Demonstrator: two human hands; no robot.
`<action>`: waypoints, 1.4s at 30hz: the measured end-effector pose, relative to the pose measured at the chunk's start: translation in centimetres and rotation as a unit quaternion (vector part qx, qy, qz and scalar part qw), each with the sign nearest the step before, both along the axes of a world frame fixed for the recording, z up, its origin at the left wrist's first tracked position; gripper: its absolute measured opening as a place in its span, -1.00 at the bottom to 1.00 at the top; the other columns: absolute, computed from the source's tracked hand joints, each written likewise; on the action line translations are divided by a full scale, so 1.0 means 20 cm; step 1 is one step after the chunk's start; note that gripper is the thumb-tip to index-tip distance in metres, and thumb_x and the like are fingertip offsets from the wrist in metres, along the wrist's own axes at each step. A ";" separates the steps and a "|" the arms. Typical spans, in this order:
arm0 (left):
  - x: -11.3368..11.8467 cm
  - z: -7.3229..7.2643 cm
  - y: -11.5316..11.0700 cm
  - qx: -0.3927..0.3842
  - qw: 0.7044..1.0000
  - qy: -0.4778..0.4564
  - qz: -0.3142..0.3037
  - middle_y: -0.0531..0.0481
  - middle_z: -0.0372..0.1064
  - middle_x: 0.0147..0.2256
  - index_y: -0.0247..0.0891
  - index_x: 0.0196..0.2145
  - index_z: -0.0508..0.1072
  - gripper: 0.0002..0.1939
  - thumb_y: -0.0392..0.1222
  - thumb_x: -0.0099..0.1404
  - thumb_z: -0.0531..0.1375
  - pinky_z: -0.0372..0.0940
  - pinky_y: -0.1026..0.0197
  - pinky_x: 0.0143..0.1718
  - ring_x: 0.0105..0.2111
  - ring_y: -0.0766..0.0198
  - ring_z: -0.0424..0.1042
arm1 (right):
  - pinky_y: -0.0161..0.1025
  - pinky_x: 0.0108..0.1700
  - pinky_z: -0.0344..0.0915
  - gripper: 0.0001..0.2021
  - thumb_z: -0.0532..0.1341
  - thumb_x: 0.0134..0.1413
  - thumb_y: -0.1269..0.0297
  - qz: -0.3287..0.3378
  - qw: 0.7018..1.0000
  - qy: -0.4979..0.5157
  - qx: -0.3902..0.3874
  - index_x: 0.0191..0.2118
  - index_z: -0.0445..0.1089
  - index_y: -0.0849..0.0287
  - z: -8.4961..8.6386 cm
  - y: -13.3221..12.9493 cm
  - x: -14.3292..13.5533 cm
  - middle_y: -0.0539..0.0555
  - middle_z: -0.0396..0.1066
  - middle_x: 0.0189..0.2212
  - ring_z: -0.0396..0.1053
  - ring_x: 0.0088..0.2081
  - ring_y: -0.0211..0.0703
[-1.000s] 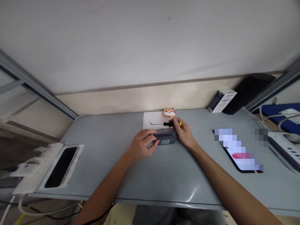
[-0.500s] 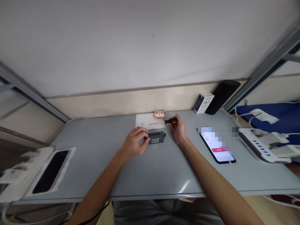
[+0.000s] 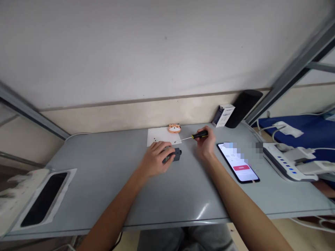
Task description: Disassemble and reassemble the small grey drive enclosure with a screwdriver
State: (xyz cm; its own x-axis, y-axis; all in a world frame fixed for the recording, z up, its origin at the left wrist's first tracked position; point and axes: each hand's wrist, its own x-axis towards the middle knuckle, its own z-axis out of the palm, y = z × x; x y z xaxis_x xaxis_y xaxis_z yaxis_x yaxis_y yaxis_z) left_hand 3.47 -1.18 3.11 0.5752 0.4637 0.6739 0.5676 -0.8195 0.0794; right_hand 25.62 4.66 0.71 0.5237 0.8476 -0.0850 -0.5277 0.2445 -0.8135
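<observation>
My left hand (image 3: 158, 158) is closed around a small dark grey box-shaped device (image 3: 177, 154) on the desk, covering much of it; a knob or connector sticks out of its right end. In my right hand (image 3: 206, 143) is a screwdriver (image 3: 200, 134) with a black and yellow handle. Its thin shaft points left, the tip just above the right part of a white sheet of paper (image 3: 162, 134); a tiny dark speck shows at the tip. A few small dark pieces, likely screws, lie on the paper's left part. An orange animal-face case (image 3: 174, 128) sits at the paper's back right corner.
A lit phone (image 3: 238, 164) lies right of my right forearm, beside a white power strip (image 3: 290, 164) with plugs. Behind stand a small box (image 3: 223, 115) and a black cylinder (image 3: 243, 108). A dark phone-like slab (image 3: 44, 198) and another power strip (image 3: 21, 195) are at the left.
My right hand has drawn the screwdriver to the right, its tip moving across the paper. My left hand now covers more of the device, which has turned. The view has shifted slightly.
</observation>
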 end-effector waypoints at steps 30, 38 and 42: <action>0.02 -0.06 -0.02 0.003 1.000 -0.026 0.012 -0.06 0.61 -0.14 -0.21 -0.08 0.45 -0.86 -0.37 0.47 0.18 0.37 0.11 -0.13 -0.19 0.19 0.58 | -0.32 -0.60 0.08 -0.65 0.30 -0.06 0.02 0.029 0.999 0.014 0.001 -0.59 0.17 0.06 0.03 -0.02 0.00 -0.08 0.14 -0.63 0.10 -0.58 -0.29; 0.03 -0.07 -0.02 0.003 0.999 -0.038 0.025 -0.05 0.61 -0.14 -0.20 -0.07 0.46 -0.85 -0.37 0.46 0.18 0.37 0.12 -0.11 -0.18 0.21 0.59 | -0.33 -0.60 0.03 -0.66 0.29 -0.08 0.03 0.023 1.000 0.016 -0.016 -0.59 0.18 0.08 0.04 -0.03 -0.02 -0.10 0.14 -0.66 0.13 -0.59 -0.32; 0.03 -0.08 -0.03 -0.003 0.999 -0.035 0.027 -0.06 0.61 -0.13 -0.19 -0.03 0.46 -0.83 -0.35 0.47 0.17 0.38 0.12 -0.09 -0.16 0.21 0.59 | -0.32 -0.61 0.04 -0.71 0.30 -0.18 0.07 0.018 0.999 0.024 -0.013 -0.61 0.21 0.08 0.04 -0.03 -0.02 -0.10 0.16 -0.66 0.15 -0.59 -0.32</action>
